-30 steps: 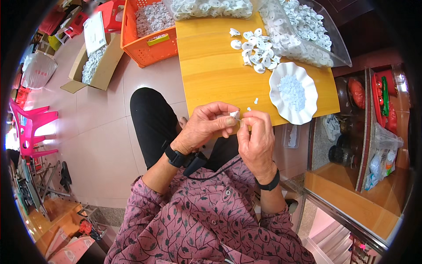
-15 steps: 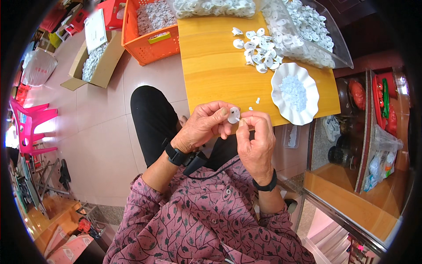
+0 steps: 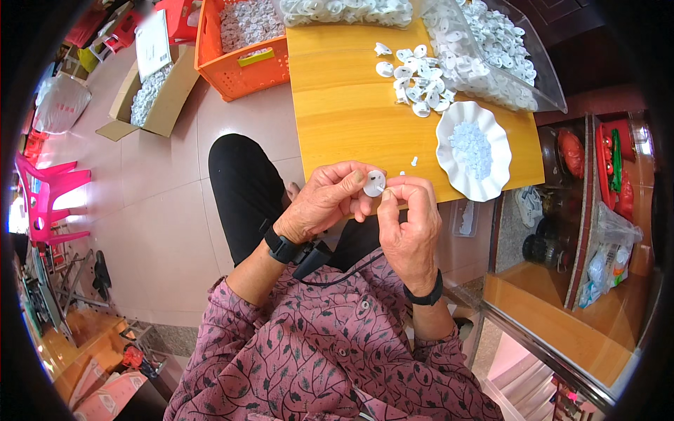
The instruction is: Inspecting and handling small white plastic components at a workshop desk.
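Observation:
Between thumb and fingers, my left hand [image 3: 323,200] pinches a round white plastic disc [image 3: 374,183] with small dark holes. My right hand [image 3: 408,221] is closed on a small white plastic peg [image 3: 380,188], whose tip meets the disc's lower right face; whether it sits in a hole I cannot tell. Just beyond my hands, a loose white peg [image 3: 414,161] lies on the yellow table [image 3: 337,105]. To the right stands a white scalloped dish [image 3: 500,172] holding a heap of tiny pale pieces [image 3: 470,149]. Several similar white discs [image 3: 420,81] are scattered farther back.
Bags of white parts [image 3: 484,77] and a clear tray [image 3: 554,98] fill the table's back right. An orange crate [image 3: 246,74] and an opened cardboard box [image 3: 165,105] stand on the floor at left. A wooden cabinet [image 3: 562,337] borders the right side, a pink stool [image 3: 53,200] the far left.
The view has shifted slightly, so the table appears a little to the right. Both hands keep almost the same pose on the disc and peg.

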A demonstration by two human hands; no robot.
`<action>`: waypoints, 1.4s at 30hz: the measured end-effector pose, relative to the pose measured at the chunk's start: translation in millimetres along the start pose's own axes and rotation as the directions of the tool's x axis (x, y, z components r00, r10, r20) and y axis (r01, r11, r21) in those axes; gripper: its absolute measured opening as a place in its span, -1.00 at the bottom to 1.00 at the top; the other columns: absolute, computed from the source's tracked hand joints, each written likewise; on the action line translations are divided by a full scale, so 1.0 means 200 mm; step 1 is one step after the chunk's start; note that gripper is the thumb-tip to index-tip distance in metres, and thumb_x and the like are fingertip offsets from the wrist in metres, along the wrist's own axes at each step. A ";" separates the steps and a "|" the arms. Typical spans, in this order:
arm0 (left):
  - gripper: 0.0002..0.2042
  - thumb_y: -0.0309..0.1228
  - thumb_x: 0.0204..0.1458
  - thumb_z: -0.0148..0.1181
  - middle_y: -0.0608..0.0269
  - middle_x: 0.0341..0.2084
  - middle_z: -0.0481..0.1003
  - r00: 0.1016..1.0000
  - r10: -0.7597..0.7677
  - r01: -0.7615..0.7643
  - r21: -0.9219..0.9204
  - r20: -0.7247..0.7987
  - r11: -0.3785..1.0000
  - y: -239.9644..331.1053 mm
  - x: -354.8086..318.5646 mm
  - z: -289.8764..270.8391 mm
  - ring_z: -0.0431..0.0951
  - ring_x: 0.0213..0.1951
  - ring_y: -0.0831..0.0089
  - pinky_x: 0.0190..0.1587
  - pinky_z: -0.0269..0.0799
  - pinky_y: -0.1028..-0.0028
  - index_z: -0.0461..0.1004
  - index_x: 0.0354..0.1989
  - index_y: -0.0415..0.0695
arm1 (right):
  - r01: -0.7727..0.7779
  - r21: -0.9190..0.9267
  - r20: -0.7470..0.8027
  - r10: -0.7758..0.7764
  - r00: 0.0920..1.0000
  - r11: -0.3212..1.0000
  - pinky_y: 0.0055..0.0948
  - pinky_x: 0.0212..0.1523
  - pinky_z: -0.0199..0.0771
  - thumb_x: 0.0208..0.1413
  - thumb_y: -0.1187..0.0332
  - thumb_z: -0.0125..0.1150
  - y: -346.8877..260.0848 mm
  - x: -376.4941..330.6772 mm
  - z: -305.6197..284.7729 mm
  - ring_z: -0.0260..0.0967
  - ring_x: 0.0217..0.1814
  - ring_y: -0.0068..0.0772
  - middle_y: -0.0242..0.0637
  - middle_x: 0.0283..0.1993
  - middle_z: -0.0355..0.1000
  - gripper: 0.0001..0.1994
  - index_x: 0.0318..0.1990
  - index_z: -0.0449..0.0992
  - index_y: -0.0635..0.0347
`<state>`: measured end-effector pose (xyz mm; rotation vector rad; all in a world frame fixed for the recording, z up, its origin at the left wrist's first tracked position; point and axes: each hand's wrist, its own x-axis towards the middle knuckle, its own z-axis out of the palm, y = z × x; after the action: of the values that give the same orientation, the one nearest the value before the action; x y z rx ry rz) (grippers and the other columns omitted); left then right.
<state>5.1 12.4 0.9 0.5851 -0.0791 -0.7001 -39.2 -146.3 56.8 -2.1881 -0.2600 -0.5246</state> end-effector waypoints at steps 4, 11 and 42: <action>-0.66 -0.26 0.31 0.07 0.19 -0.32 0.54 1.000 0.010 -0.010 -0.009 0.012 1.000 0.00 0.00 0.00 0.60 -0.38 0.52 -0.34 0.62 0.55 0.47 0.03 -0.33 | -0.011 0.005 0.007 0.011 1.000 1.000 -0.28 -0.31 0.55 0.05 0.65 0.18 0.00 0.00 0.00 0.44 -0.27 -0.10 -0.06 -0.19 0.39 -0.84 -0.24 0.35 0.29; -0.67 -0.31 0.29 0.11 0.19 -0.31 0.55 0.999 0.034 -0.034 0.001 0.026 0.999 -0.01 0.00 -0.02 0.60 -0.38 0.52 -0.32 0.63 0.54 0.46 0.06 -0.33 | -0.001 -0.010 0.007 0.002 1.000 1.000 -0.23 -0.28 0.49 0.04 0.65 0.17 0.01 -0.01 0.01 0.43 -0.26 -0.07 -0.06 -0.20 0.38 -0.83 -0.24 0.34 0.28; -0.72 -0.31 0.25 0.20 0.26 -0.48 0.56 0.986 0.096 -0.067 0.200 -0.139 0.977 0.01 -0.01 0.06 0.57 -0.50 0.59 -0.43 0.55 0.63 0.53 -0.07 -0.32 | -0.092 0.127 0.068 0.084 0.994 0.988 -0.35 -0.24 0.51 0.16 0.57 0.17 0.02 -0.01 -0.02 0.46 -0.25 -0.22 -0.10 -0.16 0.43 -0.92 -0.22 0.41 0.31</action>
<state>1.6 9.5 12.4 0.8160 -0.0332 -0.5700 -39.8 -152.3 55.6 -2.0813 -0.2233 -0.3794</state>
